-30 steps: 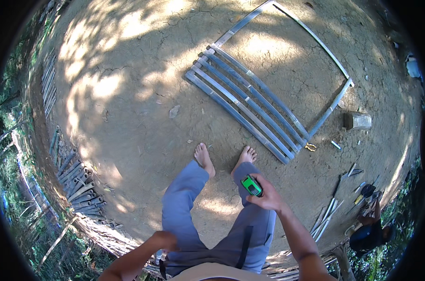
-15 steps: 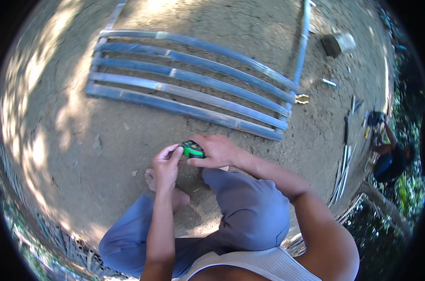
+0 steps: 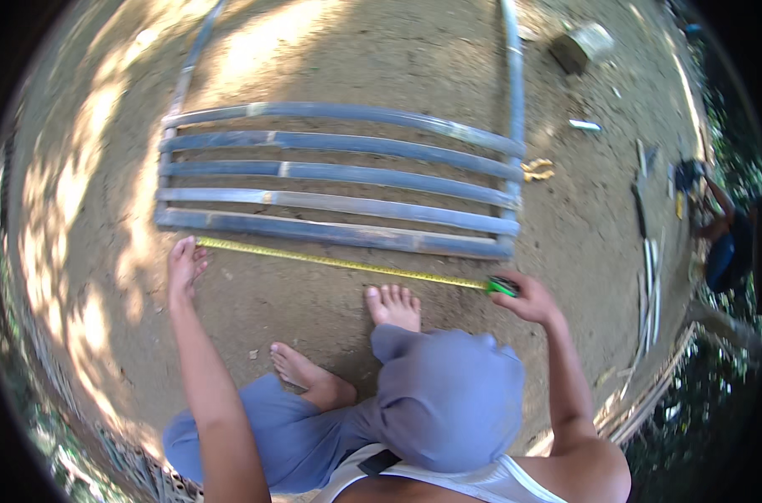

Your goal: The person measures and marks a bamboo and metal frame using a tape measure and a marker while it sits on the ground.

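A yellow tape measure blade point(image 3: 339, 262) is stretched out along the near side of a frame of blue-grey bamboo-like slats point(image 3: 330, 228). My left hand point(image 3: 184, 267) pinches the blade's free end close to the frame's near left corner. At the other end, my right hand point(image 3: 525, 298) is wrapped around the green and black tape measure case point(image 3: 503, 287), just below the frame's near right corner. The blade hangs roughly straight between both hands, apart from the lowest slat.
Pliers with yellow handles point(image 3: 538, 170) lie beside the frame's right rail. A cut block point(image 3: 582, 48) and a short white tube point(image 3: 585, 126) rest farther right. Several thin rods point(image 3: 651, 285) lie at the right, near another person point(image 3: 725, 251). My bare foot point(image 3: 395, 308) is below the blade.
My hands have spread apart from the middle, left hand to the left and right hand to the right. The blade has been drawn out of the case between them.
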Action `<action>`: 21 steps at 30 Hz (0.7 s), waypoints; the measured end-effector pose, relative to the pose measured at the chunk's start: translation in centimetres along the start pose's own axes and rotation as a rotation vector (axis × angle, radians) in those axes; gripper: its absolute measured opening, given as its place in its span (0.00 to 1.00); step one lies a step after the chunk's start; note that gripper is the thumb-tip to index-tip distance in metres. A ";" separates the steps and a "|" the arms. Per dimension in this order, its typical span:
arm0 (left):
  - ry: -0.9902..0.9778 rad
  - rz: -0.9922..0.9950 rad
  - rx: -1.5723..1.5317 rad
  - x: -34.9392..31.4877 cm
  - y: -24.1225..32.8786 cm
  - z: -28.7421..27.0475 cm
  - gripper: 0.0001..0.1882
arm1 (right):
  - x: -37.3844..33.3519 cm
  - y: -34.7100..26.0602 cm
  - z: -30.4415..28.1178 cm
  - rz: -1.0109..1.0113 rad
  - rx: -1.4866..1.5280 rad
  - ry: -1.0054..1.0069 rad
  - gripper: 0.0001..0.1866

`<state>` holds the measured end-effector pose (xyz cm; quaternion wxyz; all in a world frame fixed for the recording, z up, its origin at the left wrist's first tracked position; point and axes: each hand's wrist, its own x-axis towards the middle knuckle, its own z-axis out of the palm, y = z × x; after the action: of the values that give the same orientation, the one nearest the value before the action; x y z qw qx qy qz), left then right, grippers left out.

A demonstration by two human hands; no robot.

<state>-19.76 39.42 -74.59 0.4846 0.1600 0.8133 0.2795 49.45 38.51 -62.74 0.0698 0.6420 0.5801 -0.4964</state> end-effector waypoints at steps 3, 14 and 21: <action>0.151 0.012 -0.033 4.3 -0.2 -4.0 0.13 | -2.9 7.2 -3.7 0.106 0.115 0.133 0.25; 0.384 0.039 -0.122 16.6 0.8 -9.7 0.07 | 1.8 7.6 -6.9 0.272 0.232 0.049 0.27; 0.404 0.166 0.127 21.7 -0.6 -9.0 0.11 | 3.8 7.3 -7.1 0.288 0.182 -0.014 0.28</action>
<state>-38.03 47.78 -86.79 0.2760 0.1974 0.8939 0.2929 58.71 43.47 -65.48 0.0857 0.7188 0.4342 -0.5362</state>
